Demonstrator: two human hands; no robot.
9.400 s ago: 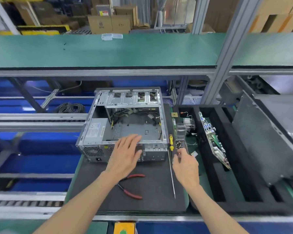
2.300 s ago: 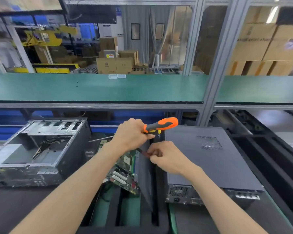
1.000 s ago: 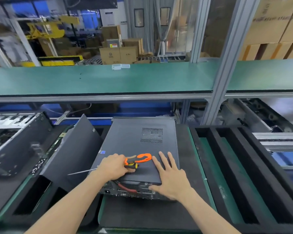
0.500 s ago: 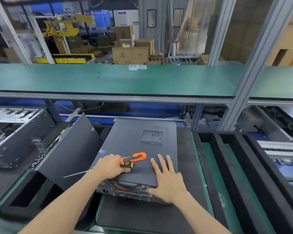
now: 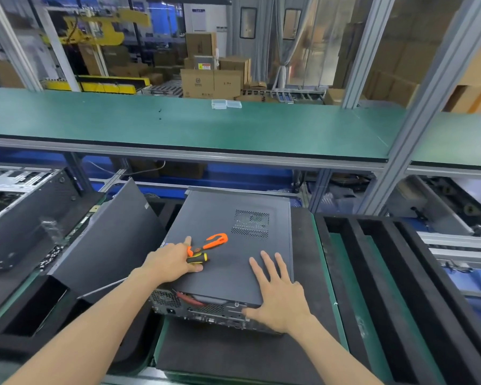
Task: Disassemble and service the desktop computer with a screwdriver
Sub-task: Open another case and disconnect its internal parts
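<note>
Since half a second ago the closed computer case [image 5: 228, 245] has barely shifted on its dark foam mat [image 5: 233, 354], and the two hands have kept their places on its lid; the left hand's forefinger now points out along the panel. The left hand [image 5: 172, 263] lies on the near left part of the lid with its grip curled round the yellow-and-black handle of the screwdriver [image 5: 197, 258], whose long shaft runs back under the forearm and shows out to the left; orange-handled pliers [image 5: 213, 241] seem bundled in the same hold, their handles lying on the lid. Carrying the tools there probably keeps them ready while the case is squared up. The right hand [image 5: 278, 295] is spread flat, fingers straight on the lid and thumb hooked over the rear edge by the ports, holding nothing, seemingly pressing to steady or slide the box. The case lies on its side, rear panel towards the person, lid not yet off. To the left a removed side panel [image 5: 106, 240] leans in a foam rack beside an opened chassis [image 5: 25, 207]; an empty slotted foam tray [image 5: 400, 273] sits at right.
</note>
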